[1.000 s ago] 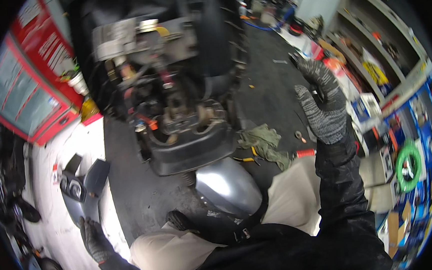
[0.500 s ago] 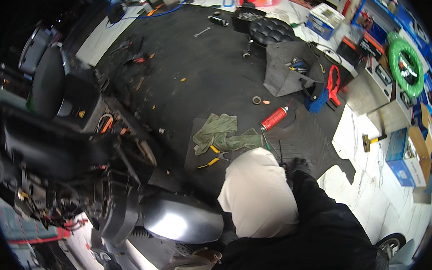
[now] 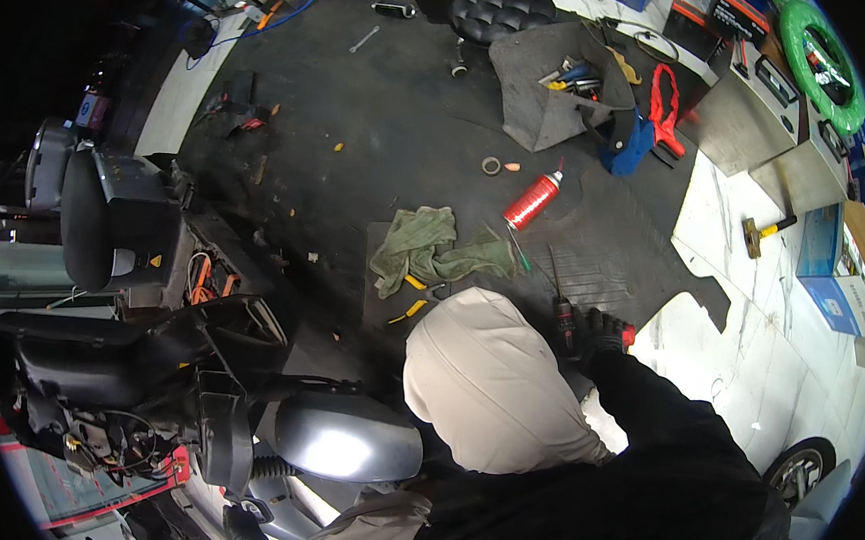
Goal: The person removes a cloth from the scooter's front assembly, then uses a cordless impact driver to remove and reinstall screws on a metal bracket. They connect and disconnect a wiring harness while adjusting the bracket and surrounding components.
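Observation:
My right hand (image 3: 603, 336), in a dark glove, is low over the mat beside my bent knee. Its fingers look curled, and a small red piece (image 3: 628, 336) shows at its outer side; what it belongs to is hidden. Just left of that hand lies a screwdriver (image 3: 565, 323) with a dark and red handle, its thin shaft pointing away. My left hand (image 3: 240, 526), also gloved, is at the lower left against a grey part (image 3: 259, 509) below the scooter (image 3: 137, 341); its fingers are too dark to read. The scooter's silver front fender (image 3: 349, 441) is nearest my legs.
A green rag (image 3: 416, 246), yellow-handled pliers (image 3: 410, 312) and a red spray can (image 3: 534, 201) lie on the dark mat. Farther off are a tape roll (image 3: 490, 166), a grey tool bag (image 3: 550, 91) and a black stool (image 3: 502, 11). A hammer (image 3: 766, 234) lies on the white tiles.
The view has shifted, so floor items sit higher in it. The screwdriver's handle and a red piece by my right hand now show. My left hand remains near the grey part.

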Available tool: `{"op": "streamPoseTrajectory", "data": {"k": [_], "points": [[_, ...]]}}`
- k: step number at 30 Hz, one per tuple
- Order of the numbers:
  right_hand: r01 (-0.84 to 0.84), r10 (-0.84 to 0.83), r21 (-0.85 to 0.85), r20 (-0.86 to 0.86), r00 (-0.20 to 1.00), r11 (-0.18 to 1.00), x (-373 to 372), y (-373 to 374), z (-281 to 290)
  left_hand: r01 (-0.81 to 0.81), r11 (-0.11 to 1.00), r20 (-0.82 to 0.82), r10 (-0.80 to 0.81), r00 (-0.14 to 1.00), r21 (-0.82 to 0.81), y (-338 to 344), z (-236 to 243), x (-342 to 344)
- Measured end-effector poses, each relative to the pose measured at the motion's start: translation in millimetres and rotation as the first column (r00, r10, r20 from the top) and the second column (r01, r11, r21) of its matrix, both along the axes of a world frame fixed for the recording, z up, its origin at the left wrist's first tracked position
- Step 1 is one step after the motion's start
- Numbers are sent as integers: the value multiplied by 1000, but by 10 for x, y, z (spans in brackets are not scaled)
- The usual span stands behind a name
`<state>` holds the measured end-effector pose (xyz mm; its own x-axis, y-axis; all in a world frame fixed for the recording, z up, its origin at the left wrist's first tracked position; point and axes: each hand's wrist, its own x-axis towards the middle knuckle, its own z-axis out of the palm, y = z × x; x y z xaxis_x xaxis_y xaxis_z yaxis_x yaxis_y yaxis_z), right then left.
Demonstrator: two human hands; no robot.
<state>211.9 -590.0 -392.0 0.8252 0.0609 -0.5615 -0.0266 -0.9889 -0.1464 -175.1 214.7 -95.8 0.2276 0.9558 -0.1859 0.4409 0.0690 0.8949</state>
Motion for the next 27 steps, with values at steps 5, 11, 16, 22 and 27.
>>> {"op": "streamPoseTrajectory", "data": {"k": [5, 11, 16, 22, 27], "points": [[18, 2, 72, -266, 964, 997, 380, -20, 203, 152, 984, 118, -162, 980, 92, -204, 88, 285], [-194, 199, 66, -78, 977, 979, 758, 18, 514, -112, 993, 678, 64, 732, 27, -1189, 918, 1141], [-163, 157, 72, 74, 985, 984, 950, -388, 899, -98, 994, 823, 17, 568, 47, -1936, 1780, 1818], [-75, -103, 342, 474, 875, 937, 1308, -712, 2119, 196, 970, 904, -209, 373, 143, -2310, 2300, 2409], [-369, -529, 705, 703, 476, 605, 1278, -127, 3535, 460, 862, 914, -343, 216, 214, -2516, 2519, 2722]]}}
